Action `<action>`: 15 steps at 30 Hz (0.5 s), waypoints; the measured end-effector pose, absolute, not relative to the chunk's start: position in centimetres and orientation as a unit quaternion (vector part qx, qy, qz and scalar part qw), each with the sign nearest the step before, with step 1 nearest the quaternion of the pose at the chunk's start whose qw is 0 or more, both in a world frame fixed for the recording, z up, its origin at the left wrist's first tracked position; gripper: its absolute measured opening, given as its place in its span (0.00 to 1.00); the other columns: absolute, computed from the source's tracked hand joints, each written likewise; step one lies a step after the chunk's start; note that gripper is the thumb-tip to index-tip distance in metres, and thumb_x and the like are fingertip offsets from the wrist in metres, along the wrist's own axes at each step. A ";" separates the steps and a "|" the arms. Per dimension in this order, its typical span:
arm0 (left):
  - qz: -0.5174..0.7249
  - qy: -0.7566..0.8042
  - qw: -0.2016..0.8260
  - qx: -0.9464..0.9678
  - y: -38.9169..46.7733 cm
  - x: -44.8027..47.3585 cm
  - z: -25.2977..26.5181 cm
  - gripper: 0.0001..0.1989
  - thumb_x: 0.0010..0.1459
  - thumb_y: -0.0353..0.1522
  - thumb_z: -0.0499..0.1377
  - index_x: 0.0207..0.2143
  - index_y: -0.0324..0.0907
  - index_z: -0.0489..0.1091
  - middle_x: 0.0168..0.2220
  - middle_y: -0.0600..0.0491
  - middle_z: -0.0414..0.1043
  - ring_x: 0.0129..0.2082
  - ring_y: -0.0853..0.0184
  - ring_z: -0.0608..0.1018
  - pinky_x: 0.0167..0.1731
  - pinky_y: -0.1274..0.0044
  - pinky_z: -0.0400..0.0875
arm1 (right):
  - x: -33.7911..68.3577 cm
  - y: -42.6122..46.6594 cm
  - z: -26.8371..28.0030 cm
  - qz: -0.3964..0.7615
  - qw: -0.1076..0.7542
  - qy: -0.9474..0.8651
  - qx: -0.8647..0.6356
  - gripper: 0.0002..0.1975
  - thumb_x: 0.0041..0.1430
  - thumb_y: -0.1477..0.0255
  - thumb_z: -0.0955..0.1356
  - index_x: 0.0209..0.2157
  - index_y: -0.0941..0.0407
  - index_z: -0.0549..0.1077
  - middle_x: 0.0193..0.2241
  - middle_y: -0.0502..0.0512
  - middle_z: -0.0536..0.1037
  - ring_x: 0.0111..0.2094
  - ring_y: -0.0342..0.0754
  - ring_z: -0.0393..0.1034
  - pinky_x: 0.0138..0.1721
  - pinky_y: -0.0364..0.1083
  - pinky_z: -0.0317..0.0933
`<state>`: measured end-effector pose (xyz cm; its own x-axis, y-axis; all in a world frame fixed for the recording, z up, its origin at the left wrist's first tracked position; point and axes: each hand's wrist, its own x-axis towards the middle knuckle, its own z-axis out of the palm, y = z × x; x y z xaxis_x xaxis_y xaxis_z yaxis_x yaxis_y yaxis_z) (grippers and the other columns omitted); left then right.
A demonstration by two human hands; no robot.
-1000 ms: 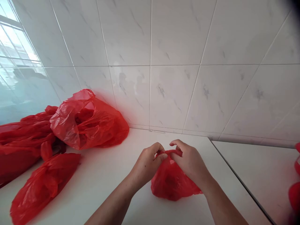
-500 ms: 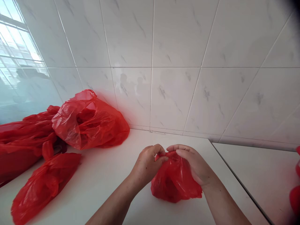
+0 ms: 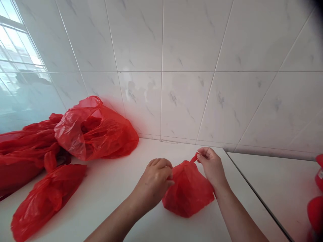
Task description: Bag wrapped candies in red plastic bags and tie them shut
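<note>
A small red plastic bag (image 3: 188,191) rests on the white tabletop between my hands, bulging at the bottom; what is inside does not show. At its upper right, my right hand (image 3: 212,164) pinches a twisted handle of the bag between thumb and fingers and draws it up and outward. My left hand (image 3: 156,178) is closed at the bag's upper left edge, knuckles up. The bag's film runs up to its curled fingers, which partly hide the grip.
At left lie a large crumpled red plastic bag (image 3: 108,137), more bunched red bags (image 3: 22,151) and a tied, filled red bag (image 3: 47,198). Red items (image 3: 315,208) show at the right edge. A tiled wall (image 3: 186,104) stands behind the white table (image 3: 113,201); a seam (image 3: 254,188) splits the surface.
My hands have moved apart from the bag's gathered top. My right hand now pulls a handle up to the right; my left hand has shifted slightly left and lower.
</note>
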<state>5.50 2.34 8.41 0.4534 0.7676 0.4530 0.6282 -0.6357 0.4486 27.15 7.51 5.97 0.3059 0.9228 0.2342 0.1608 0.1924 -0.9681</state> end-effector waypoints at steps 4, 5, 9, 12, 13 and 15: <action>0.222 0.412 0.130 0.874 0.5 4.2 7.3 0.11 0.50 0.21 0.58 0.22 0.41 0.59 0.30 0.57 0.66 0.31 0.70 0.68 0.47 0.69 0.61 | 28.4 8.7 3.0 0.234 0.579 -0.497 -0.602 0.06 0.47 0.70 0.64 0.30 0.53 0.70 0.34 0.53 0.71 0.37 0.50 0.63 0.39 0.49 0.57; 0.204 0.414 0.139 0.876 0.1 4.0 7.3 0.12 0.50 0.21 0.59 0.22 0.41 0.59 0.29 0.58 0.66 0.29 0.71 0.67 0.48 0.69 0.60 | 28.4 8.9 2.4 0.225 0.572 -0.503 -0.607 0.06 0.47 0.71 0.63 0.29 0.53 0.70 0.34 0.53 0.71 0.37 0.51 0.63 0.38 0.49 0.57; 0.186 0.423 0.171 0.870 -0.9 3.7 7.9 0.13 0.50 0.21 0.61 0.22 0.40 0.59 0.27 0.59 0.65 0.27 0.72 0.66 0.48 0.70 0.59 | 28.5 9.5 1.4 0.219 0.547 -0.525 -0.614 0.06 0.47 0.71 0.62 0.28 0.53 0.70 0.32 0.52 0.72 0.36 0.50 0.64 0.38 0.49 0.58; 0.220 0.404 0.245 0.853 -1.2 3.4 8.6 0.10 0.50 0.25 0.64 0.22 0.41 0.64 0.29 0.57 0.69 0.32 0.70 0.70 0.43 0.75 0.62 | 29.6 9.7 1.0 0.259 0.532 -0.541 -0.598 0.07 0.46 0.67 0.65 0.28 0.54 0.71 0.30 0.52 0.73 0.34 0.51 0.66 0.38 0.51 0.60; 0.240 0.395 0.283 0.840 -1.3 3.3 8.9 0.08 0.51 0.27 0.65 0.24 0.41 0.67 0.31 0.56 0.71 0.33 0.69 0.72 0.42 0.76 0.64 | 30.4 9.8 0.5 0.279 0.533 -0.540 -0.589 0.09 0.45 0.65 0.67 0.29 0.54 0.72 0.30 0.53 0.74 0.34 0.52 0.67 0.36 0.51 0.61; 0.287 0.388 0.350 0.803 -1.3 3.2 9.2 0.08 0.51 0.34 0.66 0.33 0.43 0.72 0.38 0.53 0.73 0.38 0.67 0.74 0.41 0.77 0.67 | 32.5 10.3 -1.3 0.314 0.542 -0.516 -0.584 0.14 0.43 0.61 0.69 0.32 0.56 0.73 0.31 0.56 0.75 0.31 0.54 0.69 0.31 0.52 0.63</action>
<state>3.24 -1.29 9.22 0.5333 0.8246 0.1888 0.4224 -0.4529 0.7851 32.45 10.28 -1.30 0.2692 0.9435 0.1931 0.2617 0.1213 -0.9575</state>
